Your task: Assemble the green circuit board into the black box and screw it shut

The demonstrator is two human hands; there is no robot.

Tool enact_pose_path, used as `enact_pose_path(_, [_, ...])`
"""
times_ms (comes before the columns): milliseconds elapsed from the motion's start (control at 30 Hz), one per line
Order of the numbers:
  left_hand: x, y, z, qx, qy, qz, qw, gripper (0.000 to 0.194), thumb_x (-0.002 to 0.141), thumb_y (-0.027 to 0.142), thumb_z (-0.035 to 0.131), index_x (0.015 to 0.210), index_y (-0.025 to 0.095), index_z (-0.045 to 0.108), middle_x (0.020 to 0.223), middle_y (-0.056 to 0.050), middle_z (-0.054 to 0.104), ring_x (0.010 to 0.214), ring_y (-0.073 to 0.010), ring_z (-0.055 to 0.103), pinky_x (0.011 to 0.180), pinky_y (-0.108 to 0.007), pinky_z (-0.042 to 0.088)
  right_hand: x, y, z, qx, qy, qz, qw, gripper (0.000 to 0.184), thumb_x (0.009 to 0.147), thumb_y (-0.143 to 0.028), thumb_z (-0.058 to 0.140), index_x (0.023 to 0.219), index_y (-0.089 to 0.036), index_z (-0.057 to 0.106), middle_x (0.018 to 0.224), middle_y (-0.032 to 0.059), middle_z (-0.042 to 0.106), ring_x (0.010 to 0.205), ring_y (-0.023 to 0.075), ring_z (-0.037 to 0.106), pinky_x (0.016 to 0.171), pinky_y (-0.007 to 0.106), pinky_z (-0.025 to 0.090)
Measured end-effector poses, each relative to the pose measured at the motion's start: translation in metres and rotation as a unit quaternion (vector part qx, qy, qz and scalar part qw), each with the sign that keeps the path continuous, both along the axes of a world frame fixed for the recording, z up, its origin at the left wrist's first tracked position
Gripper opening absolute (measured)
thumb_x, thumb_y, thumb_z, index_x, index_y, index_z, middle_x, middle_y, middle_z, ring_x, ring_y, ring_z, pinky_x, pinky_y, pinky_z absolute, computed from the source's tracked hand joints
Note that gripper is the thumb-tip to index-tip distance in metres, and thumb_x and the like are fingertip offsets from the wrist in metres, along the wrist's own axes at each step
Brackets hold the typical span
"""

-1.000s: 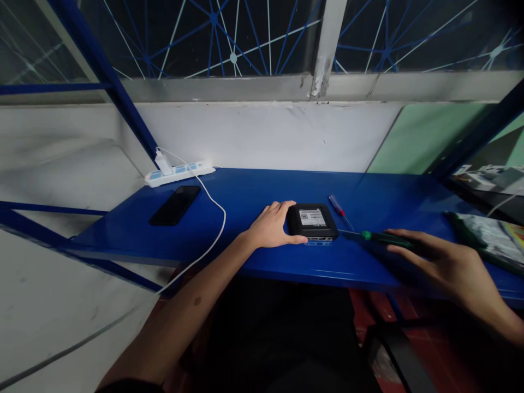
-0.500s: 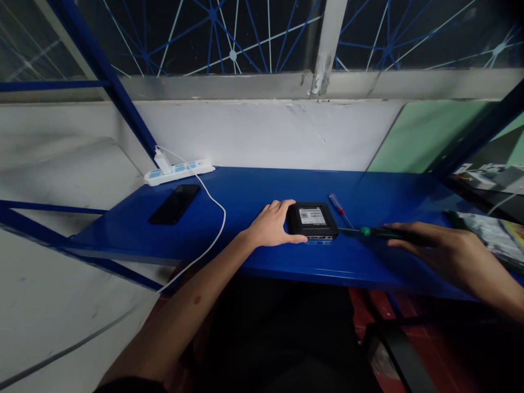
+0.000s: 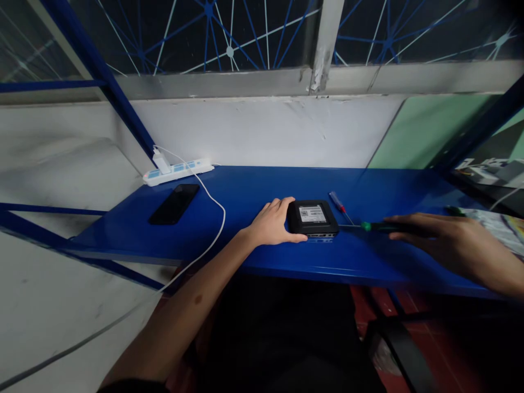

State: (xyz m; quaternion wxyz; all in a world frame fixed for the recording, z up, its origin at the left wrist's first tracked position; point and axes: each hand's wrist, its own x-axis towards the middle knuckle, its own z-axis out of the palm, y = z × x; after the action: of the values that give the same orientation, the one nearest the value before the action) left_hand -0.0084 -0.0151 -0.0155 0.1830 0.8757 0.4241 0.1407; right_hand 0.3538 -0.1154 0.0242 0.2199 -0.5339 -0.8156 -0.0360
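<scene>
A flat black electronic box (image 3: 313, 218) with a white label on top and ports along its near side lies on the blue table. Around its left side wraps my left hand (image 3: 273, 222), thumb at the near edge and fingers at the far one. My right hand (image 3: 446, 240) is closed on the handle of a green and black screwdriver (image 3: 366, 226). The shaft points left, its tip at the right side of the box; I cannot tell what exactly it touches. Just behind that shaft lies a smaller screwdriver (image 3: 338, 202) with a clear purplish and red handle.
A black phone (image 3: 175, 204) lies at the table's left, near a white power strip (image 3: 180, 171) with a charger plugged in. Its white cable (image 3: 219, 213) runs down over the front edge. A shiny plastic packet (image 3: 493, 224) sits at the right. Blue posts frame the table (image 3: 245, 185).
My right hand has risen slightly and turned a little about the screwdriver, whose tip stays by the box's right side. My left hand keeps its hold. The view has tilted slightly.
</scene>
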Motion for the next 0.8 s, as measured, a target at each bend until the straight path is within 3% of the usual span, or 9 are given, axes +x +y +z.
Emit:
enact_pose_path(300, [0.002, 0.0, 0.005, -0.023, -0.003, 0.003, 1.0, 0.108, 0.067, 0.074, 0.072, 0.149, 0.017, 0.03, 0.143, -0.02, 0.047, 0.126, -0.0409, 0.049, 0.102, -0.055, 0.042, -0.001, 0.004, 0.006, -0.029, 0.013, -0.004, 0.999, 0.038, 0.088, -0.056, 0.061, 0.109, -0.031, 0.079, 0.098, 0.0021, 0.081, 0.075, 0.0237, 0.077, 0.068, 0.035, 0.06])
enact_pose_path(600, [0.004, 0.0, 0.016, -0.073, -0.002, 0.01, 0.997, 0.112, 0.062, 0.069, 0.075, 0.15, 0.02, 0.028, 0.139, -0.02, 0.048, 0.127, -0.0433, 0.049, 0.097, -0.055, 0.045, 0.001, 0.008, 0.009, -0.024, 0.003, 0.007, 1.0, 0.039, 0.086, -0.059, 0.061, 0.11, -0.034, 0.078, 0.102, 0.0002, 0.081, 0.079, 0.0253, 0.078, 0.073, 0.037, 0.062])
enact_pose_path(700, [0.003, 0.001, 0.014, -0.078, -0.002, 0.01, 0.997, 0.114, 0.062, 0.07, 0.076, 0.151, 0.02, 0.026, 0.142, -0.021, 0.046, 0.129, -0.0431, 0.047, 0.099, -0.054, 0.046, -0.004, 0.007, 0.012, -0.006, -0.003, 0.016, 1.0, 0.041, 0.087, -0.062, 0.059, 0.111, -0.035, 0.078, 0.105, -0.0004, 0.081, 0.081, 0.0249, 0.078, 0.075, 0.037, 0.062])
enact_pose_path(800, [0.001, 0.002, 0.006, -0.074, -0.011, 0.008, 0.997, 0.117, 0.063, 0.073, 0.075, 0.153, 0.019, 0.023, 0.15, -0.021, 0.04, 0.136, -0.0427, 0.041, 0.106, -0.055, 0.042, -0.005, 0.004, 0.011, -0.005, 0.002, -0.019, 1.0, 0.045, 0.086, -0.066, 0.059, 0.109, -0.033, 0.078, 0.097, 0.0003, 0.082, 0.073, 0.0239, 0.077, 0.071, 0.037, 0.062])
